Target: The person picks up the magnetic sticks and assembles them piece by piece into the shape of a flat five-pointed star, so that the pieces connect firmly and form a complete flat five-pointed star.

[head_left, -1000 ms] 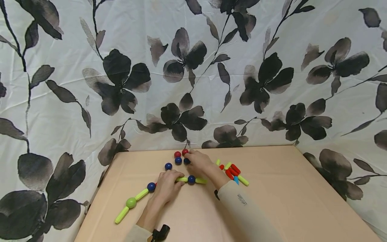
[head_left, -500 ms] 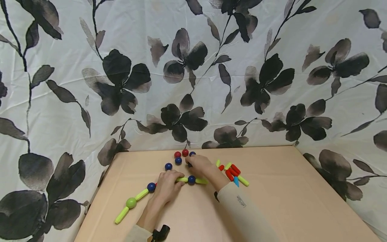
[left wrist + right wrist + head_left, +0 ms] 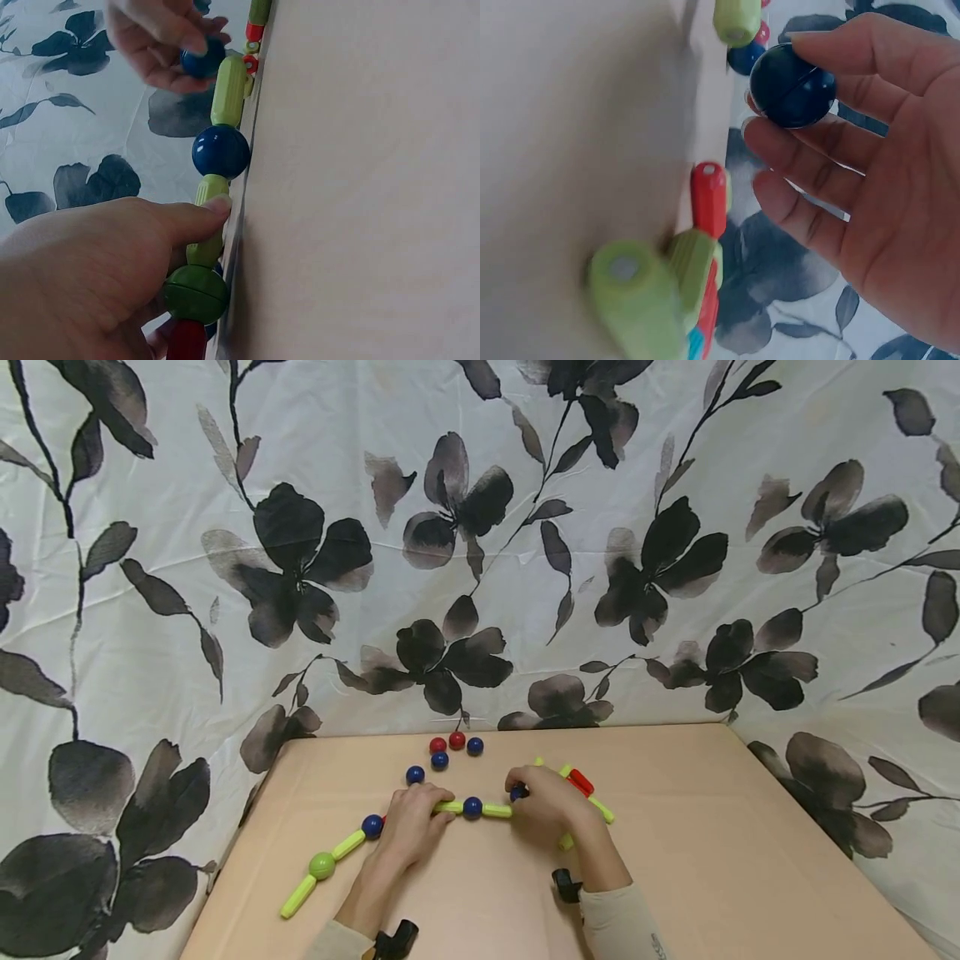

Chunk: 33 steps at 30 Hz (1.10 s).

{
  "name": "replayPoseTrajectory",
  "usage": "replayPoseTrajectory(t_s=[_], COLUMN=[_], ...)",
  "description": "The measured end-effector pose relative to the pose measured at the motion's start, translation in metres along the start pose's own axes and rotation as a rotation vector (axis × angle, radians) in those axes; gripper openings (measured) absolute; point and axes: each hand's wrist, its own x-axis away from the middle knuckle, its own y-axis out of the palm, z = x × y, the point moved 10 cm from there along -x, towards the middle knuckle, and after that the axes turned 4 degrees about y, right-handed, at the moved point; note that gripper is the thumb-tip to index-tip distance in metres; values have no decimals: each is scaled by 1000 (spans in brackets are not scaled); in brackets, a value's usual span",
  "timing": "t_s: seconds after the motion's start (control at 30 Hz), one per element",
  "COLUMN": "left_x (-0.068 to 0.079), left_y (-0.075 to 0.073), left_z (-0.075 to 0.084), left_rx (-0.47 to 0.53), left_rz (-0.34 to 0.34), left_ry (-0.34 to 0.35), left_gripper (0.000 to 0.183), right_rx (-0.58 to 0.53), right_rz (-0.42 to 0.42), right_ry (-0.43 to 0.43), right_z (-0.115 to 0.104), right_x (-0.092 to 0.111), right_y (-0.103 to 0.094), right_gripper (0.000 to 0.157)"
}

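Note:
My left hand (image 3: pixel 411 821) pinches a lime-green rod in a chain of rods and balls. Along that chain, a blue ball (image 3: pixel 220 151) and another lime-green rod (image 3: pixel 228 91) follow on one side of the thumb, a green ball (image 3: pixel 195 294) and a red rod (image 3: pixel 187 341) on the other. Between thumb and fingers, my right hand (image 3: pixel 551 797) holds a loose blue ball (image 3: pixel 791 86). This ball is close to the free right end of the chain; whether they touch I cannot tell. Toward the lower left the chain continues through a light green ball (image 3: pixel 322 866).
Loose red balls (image 3: pixel 457 741) and blue balls (image 3: pixel 439 761) lie near the back edge of the table (image 3: pixel 712 860). Behind my right hand is a pile of rods, partly hidden, including a red rod (image 3: pixel 581 782). A flowered cloth (image 3: pixel 570 593) hangs behind the table.
My right hand has picked a blue ball from the back group and carried it right and nearer, to the chain's right end. Another blue ball stays by the red ones. My left hand keeps its place.

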Motion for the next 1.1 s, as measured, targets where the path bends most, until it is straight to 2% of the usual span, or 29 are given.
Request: replayPoseTrajectory(t_s=[0.13,0.3,0.4,0.6,0.77,0.87,0.93,1.03,1.1], left_x=[0,0,0,0,-1,0,3,15,27], left_y=[0,-2,-2,0,-9,-22,-31,-41,-47], left_z=[0,0,0,1,-1,-13,-26,-51,-66], left_rx=[-4,1,0,-5,12,26,51,151,265], left_rz=[6,13,15,-4,-32,-66,-117,-236,-313], left_ry=[-4,0,-2,-9,-20,-60,-105,-207,-285], left_gripper=[21,22,23,22,25,27,30,35,40], right_rx=[-41,-86,-59,95,103,95,86,71,59], right_rz=[-48,-118,-98,1,-6,-18,-22,-26,-27], right_ry=[-2,-4,-3,-60,-46,-34,-34,-23,-10], right_z=[7,11,12,1,1,3,5,9,12], right_x=[9,10,8,1,-2,0,1,3,4], right_y=[4,13,15,21,26,25,23,18,16], right_gripper=[19,29,30,24,19,18,17,15,13])
